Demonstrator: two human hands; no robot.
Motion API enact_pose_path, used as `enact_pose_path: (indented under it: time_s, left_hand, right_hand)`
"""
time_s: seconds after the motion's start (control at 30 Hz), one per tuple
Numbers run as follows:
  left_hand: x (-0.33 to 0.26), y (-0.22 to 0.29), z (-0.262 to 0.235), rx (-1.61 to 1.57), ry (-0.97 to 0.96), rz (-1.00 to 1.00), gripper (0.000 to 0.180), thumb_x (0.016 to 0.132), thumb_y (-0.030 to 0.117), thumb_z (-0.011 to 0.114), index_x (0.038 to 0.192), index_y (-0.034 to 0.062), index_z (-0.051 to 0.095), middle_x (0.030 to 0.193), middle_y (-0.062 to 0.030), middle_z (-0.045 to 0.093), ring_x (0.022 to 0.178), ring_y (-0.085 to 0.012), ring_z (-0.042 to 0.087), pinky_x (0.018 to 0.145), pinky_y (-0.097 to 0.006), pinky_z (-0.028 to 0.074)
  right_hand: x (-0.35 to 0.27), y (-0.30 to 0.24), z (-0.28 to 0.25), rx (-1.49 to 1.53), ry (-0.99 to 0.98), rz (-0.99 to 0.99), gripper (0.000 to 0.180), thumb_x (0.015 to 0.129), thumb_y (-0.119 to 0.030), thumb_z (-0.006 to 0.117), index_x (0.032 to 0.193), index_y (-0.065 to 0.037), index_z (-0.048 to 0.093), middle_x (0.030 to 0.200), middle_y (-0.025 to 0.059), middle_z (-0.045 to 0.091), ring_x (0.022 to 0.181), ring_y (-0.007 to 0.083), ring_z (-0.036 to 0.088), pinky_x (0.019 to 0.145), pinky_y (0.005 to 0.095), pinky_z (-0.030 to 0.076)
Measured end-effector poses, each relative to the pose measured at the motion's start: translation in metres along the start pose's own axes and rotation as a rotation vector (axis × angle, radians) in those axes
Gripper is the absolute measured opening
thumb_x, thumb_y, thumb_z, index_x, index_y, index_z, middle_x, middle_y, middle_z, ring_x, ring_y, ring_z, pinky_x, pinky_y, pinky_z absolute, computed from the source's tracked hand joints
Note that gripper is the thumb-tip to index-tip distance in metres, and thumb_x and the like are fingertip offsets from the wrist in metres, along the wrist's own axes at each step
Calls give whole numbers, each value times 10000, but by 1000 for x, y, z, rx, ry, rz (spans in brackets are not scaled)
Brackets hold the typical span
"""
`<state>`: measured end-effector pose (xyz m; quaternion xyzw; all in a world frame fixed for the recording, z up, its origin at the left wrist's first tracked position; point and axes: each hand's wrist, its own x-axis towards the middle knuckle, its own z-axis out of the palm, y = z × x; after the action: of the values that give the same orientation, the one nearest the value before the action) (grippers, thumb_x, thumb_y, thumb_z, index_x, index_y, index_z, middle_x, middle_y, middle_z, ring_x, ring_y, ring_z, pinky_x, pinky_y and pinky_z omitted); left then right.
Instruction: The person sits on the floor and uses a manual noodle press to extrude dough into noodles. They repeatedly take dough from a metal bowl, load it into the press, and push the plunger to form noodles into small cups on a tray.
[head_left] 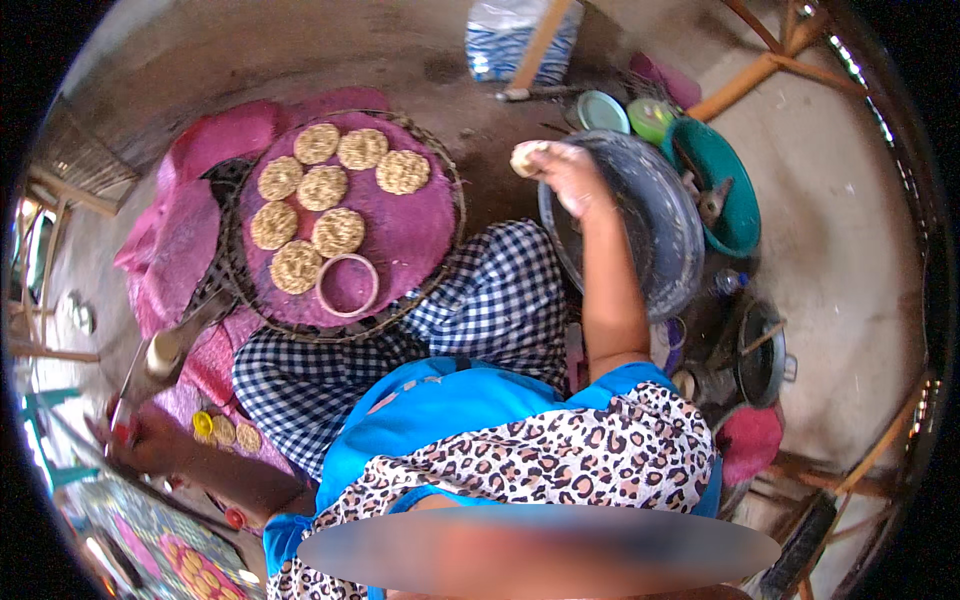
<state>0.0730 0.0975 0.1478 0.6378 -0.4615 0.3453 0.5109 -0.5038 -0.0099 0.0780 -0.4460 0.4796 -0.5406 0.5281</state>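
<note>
My right hand (572,180) is closed around a pale lump of sticky rice or dough (528,157), above the left rim of a large grey basin (683,235). Down at the far left, my left hand (150,440) is closed on a thin, rod-like tool (127,388); its exact kind is too blurred to tell. Before me a round woven tray lined with pink cloth (415,235) rests against my lap. Several flat, round, grainy cakes (322,187) lie on it. A pink ring (347,313) sits at its near edge, touching a cake.
A teal basin (745,215) with some utensils stands right of the grey one. Beyond are a green bowl (652,118), a pale plate (603,110) and a white-blue sack (495,50). A dark pan (765,370) lies at right; pink cloth (175,245) spreads left of the tray.
</note>
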Motion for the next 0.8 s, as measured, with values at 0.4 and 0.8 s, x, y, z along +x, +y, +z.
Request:
enact_pose_path:
  time_s: [0.4,0.8]
  left_hand:
    - [10,-44,-25,332,33,321,276,704,26,594,968,-44,559,909,-133,627,692,-237,604,624,-324,500]
    - [23,-77,-25,423,-35,248,194,707,22,601,894,-26,586,942,-124,624,764,-240,611,667,-321,501]
  right_hand:
    - [-16,146,-232,-1352,285,218,303,757,-225,533,1017,-86,603,993,144,610,902,315,580,779,354,439]
    - [3,170,-218,-1588,-240,402,398,799,-328,432,1094,-94,561,1134,181,520,1034,321,511,868,401,410]
